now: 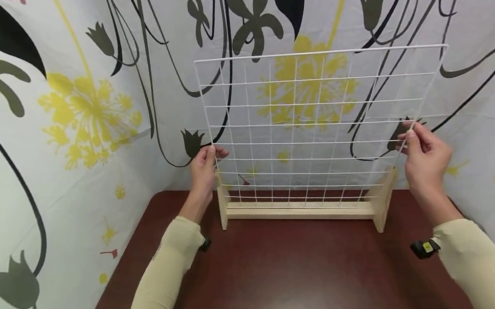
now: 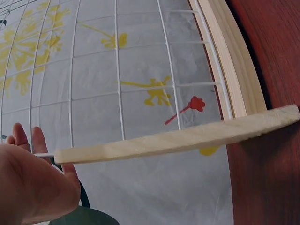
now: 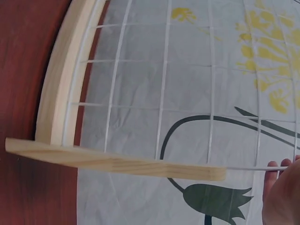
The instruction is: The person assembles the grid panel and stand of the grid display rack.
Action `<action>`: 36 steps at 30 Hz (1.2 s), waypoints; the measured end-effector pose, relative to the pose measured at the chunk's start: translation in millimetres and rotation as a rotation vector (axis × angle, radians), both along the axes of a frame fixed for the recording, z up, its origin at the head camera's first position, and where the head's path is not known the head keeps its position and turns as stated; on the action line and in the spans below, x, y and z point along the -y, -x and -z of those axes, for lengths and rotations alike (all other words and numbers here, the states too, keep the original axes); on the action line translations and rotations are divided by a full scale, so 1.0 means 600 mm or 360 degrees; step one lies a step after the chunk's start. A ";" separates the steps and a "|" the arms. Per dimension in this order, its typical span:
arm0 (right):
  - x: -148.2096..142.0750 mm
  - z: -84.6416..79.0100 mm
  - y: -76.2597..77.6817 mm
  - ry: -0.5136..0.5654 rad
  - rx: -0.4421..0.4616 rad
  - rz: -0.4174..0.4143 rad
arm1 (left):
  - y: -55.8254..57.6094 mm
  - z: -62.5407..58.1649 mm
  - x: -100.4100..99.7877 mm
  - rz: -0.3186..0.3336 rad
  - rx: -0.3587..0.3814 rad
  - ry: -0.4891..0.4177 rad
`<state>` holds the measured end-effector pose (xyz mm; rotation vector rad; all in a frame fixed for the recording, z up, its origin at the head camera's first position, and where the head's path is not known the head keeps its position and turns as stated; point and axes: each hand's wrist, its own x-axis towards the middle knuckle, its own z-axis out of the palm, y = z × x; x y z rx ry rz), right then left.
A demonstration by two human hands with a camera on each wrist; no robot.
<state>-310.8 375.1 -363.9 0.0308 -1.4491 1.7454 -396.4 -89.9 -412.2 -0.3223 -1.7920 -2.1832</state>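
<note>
A white wire grid panel (image 1: 298, 94) stands upright in a pale wooden stand (image 1: 298, 211), its lower edge along the crossbar between two side pieces. My left hand (image 1: 204, 172) pinches the panel's left edge wire just above the left wooden side piece (image 2: 173, 137). On the opposite edge, my right hand (image 1: 425, 156) pinches the side wire above the right wooden side piece (image 3: 140, 166). In the right wrist view only part of that hand shows, at the lower right corner. Both hands sit at about the same height.
The stand rests near the back of a dark red-brown table (image 1: 309, 276). Close behind and on the left hangs a white cloth (image 1: 109, 202) printed with flowers and stems. A small dark device (image 1: 425, 248) is strapped at the right wrist.
</note>
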 end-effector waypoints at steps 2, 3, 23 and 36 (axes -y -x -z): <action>-0.003 0.001 0.002 -0.0016 -0.0019 -0.0004 | 0.004 -0.001 -0.001 0.0001 0.0013 0.0028; -0.005 0.002 0.003 -0.0025 -0.0026 -0.0005 | 0.005 0.000 -0.001 -0.0004 0.0026 0.0044; -0.010 0.007 -0.001 -0.0123 0.0057 -0.0008 | 0.001 0.002 0.003 -0.0051 -0.0042 0.0137; -0.004 0.003 -0.089 -0.0736 0.0663 -0.0312 | -0.039 -0.005 0.018 0.0009 -0.0037 0.0405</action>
